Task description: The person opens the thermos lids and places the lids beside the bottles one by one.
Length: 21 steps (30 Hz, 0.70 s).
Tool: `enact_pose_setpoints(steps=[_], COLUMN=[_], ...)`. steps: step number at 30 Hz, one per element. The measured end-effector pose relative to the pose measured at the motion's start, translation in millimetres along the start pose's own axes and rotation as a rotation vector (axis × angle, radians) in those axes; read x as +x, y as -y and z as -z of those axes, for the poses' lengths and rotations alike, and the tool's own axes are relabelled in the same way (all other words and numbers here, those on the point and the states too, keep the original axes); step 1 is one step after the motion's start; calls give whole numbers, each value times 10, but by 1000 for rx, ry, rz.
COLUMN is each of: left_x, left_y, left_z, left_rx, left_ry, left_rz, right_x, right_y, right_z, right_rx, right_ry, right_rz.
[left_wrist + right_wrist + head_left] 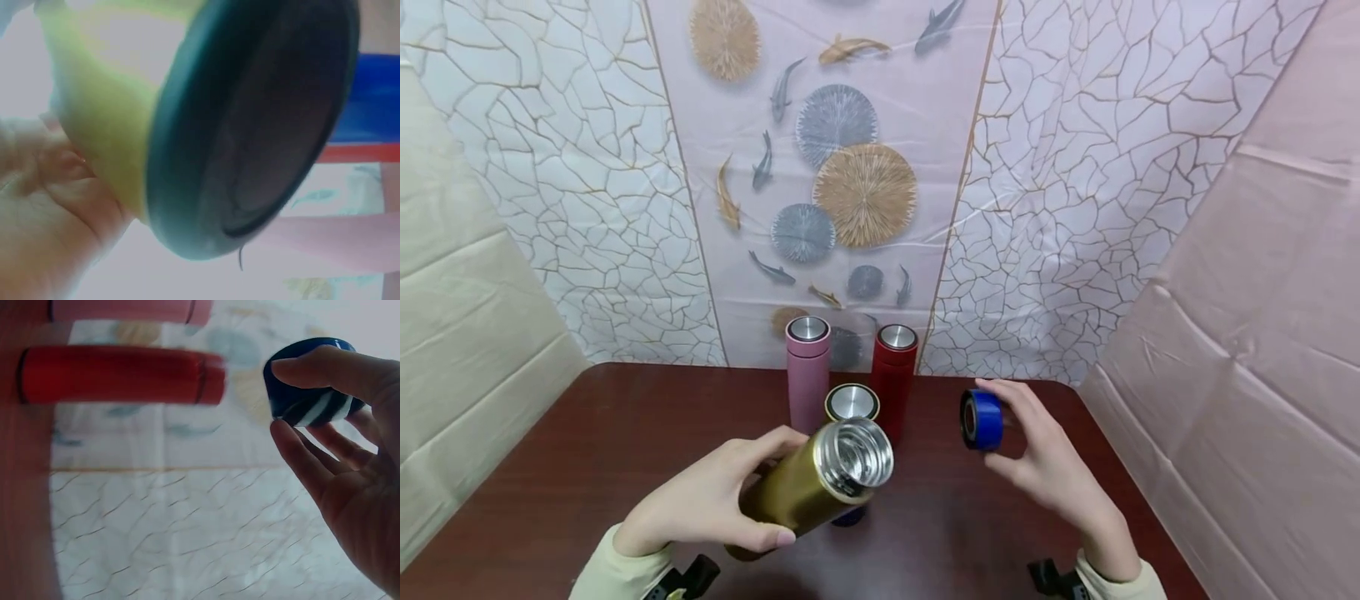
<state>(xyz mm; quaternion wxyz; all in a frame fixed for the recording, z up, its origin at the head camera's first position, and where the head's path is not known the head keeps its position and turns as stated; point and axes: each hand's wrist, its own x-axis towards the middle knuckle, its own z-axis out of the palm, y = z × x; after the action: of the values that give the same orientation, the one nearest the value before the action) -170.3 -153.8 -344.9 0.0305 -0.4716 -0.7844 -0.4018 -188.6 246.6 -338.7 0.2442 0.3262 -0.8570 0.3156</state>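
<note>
My left hand (722,496) grips a gold bottle (797,492), tilted with its uncapped steel mouth up and to the right. In the left wrist view the bottle's dark base (250,125) faces the camera, and part of the palm (56,206) shows beside it. A blue cap (988,419) is pinched between the thumb and fingers of my right hand (1052,458), off to the right above the table. The right wrist view shows the cap (312,381) held by the fingertips, apart from any bottle.
Pink (808,375) and red (893,375) capped bottles stand at the table's back. Between them, nearer, is a bottle with a gold-rimmed lid (852,402), mostly hidden behind the held one. The brown table (647,417) meets patterned cloth behind.
</note>
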Motion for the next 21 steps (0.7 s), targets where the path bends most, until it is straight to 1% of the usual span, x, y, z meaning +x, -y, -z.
enact_pose_setpoints(steps=[2, 4, 7, 9, 11, 13, 16, 21], left_x=[-7, -24, -63, -92, -117, -140, -165, -202], left_y=[0, 3, 15, 18, 29, 42, 74, 133], left_z=[58, 120, 205, 249, 289, 322, 363, 434], left_rx=[-25, -17, 5, 7, 13, 17, 14, 5], left_ry=[-32, -76, -154, -205, -256, -300, -350, -420], left_rz=[-5, -12, -12, 7, 25, 49, 97, 209], right_x=[-8, -21, -44, -68, -75, -72, -63, -76], right_y=[-118, -233, -390, -500, -620, -752, -935, -1164], right_z=[-36, -69, -120, -152, -187, -226, -307, -474], right_rx=[-9, 9, 50, 107, 143, 166, 145, 37], right_ry=[-25, -32, -27, -17, -5, 10, 36, 110], right_rz=[-52, -126, -267, -371, -454, -523, -602, -719])
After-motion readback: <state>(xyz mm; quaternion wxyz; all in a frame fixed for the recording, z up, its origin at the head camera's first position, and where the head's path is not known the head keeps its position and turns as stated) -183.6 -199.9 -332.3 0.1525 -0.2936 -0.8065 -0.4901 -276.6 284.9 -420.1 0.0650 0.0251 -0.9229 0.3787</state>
